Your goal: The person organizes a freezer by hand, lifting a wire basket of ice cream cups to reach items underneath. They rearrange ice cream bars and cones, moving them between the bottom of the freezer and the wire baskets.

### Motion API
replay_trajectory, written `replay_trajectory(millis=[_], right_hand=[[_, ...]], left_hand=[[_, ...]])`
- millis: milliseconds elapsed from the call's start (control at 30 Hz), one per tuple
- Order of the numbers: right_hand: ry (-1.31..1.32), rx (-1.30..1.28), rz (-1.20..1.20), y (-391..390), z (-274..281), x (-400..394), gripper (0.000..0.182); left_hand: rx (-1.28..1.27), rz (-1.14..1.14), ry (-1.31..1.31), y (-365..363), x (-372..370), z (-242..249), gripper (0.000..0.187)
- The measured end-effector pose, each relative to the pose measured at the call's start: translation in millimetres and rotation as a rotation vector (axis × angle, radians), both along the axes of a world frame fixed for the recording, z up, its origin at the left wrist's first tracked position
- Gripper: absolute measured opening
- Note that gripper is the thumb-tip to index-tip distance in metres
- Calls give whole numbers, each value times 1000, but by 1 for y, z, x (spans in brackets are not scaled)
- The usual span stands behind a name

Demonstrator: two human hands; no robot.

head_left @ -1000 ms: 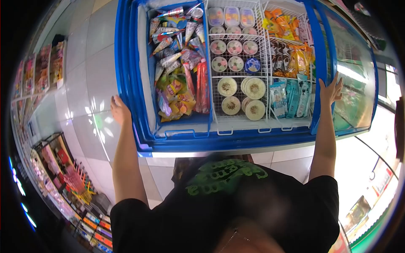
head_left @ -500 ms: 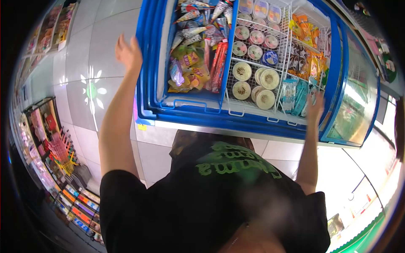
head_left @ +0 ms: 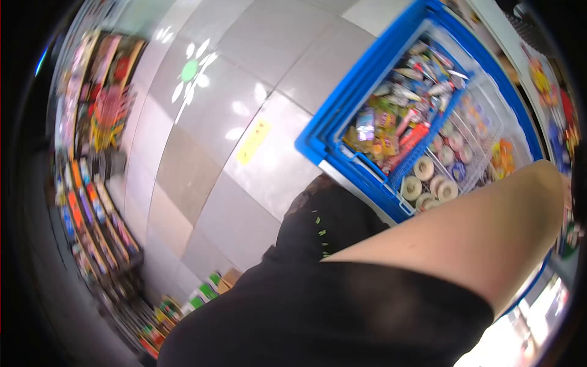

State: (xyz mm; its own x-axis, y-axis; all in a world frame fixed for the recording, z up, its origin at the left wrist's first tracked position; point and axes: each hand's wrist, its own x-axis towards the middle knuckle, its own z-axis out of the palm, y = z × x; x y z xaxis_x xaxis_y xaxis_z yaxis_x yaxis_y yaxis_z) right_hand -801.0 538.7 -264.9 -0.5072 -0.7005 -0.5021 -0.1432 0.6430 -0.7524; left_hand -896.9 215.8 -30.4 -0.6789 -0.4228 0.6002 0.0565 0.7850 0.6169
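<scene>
Neither of my hands shows now. One bare, bent arm (head_left: 465,238) comes out of my black sleeve (head_left: 342,306) and crosses the right side, its elbow over the near right part of the blue chest freezer (head_left: 342,110); its hand is out of sight. Inside the freezer lie wrapped ice cream cones (head_left: 406,92), red-wrapped bars (head_left: 411,144) and yellowish packets (head_left: 376,147). Round tubs (head_left: 446,191) stand in a white wire basket (head_left: 489,122). The arm hides the freezer's near right part.
Pale tiled floor (head_left: 244,67) lies left of the freezer, with a yellow floor sticker (head_left: 252,142) and a projected light flower (head_left: 189,70). Stocked shelves (head_left: 92,208) line the left side. Green and white boxes (head_left: 208,290) stand at the lower left.
My view has turned left, so the freezer now sits at the right and tilted. Both hands, earlier open or blurred near the freezer's sides, have left view. A bent arm now crosses the freezer.
</scene>
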Motion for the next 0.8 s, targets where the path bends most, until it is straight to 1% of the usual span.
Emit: replay_trajectory(millis=[100,167,200,267,300,333,367,400,433,500,567,600,633,733,800], right_hand=[[28,21,-97,1,10,10,27],[87,45,-164,-1,12,9,26],[155,60,-183,6,14,7,26],[378,113,-137,15,16,4,25],[510,152,-99,23,17,4,24],[568,148,-93,26,25,1,25],[587,172,-103,27,31,-3,24],[553,153,-117,24,29,-12,23],[510,134,-113,27,28,-14,23],[460,78,-43,26,23,-26,30],[342,93,78,27,19,-41,38],[327,65,138,26,15,-46,42],[309,41,195,26,12,-49,47],[104,149,266,16,10,-62,52],[120,81,260,17,4,-62,52]], left_hand=[[-4,-278,-19,45,-30,28,45],[-47,-437,-62,60,-52,35,43],[-80,-504,-103,65,-59,31,43],[-182,-616,-289,50,-64,-13,41],[-201,-642,-415,28,-59,-47,40],[-163,-681,-514,-3,-59,-108,43],[-129,-716,-631,-37,-30,-114,45],[-140,-647,-817,-75,-19,-151,44],[-79,-512,-900,-109,-3,-177,44],[-47,-185,-915,-148,-6,-212,42],[-179,-139,-841,-161,-40,-218,43],[-196,-177,-914,-160,-68,-205,45],[-138,-127,-851,-150,-96,-198,46],[-230,-114,-787,-138,-180,-207,51],[-321,-78,-765,-125,-226,-218,54]])
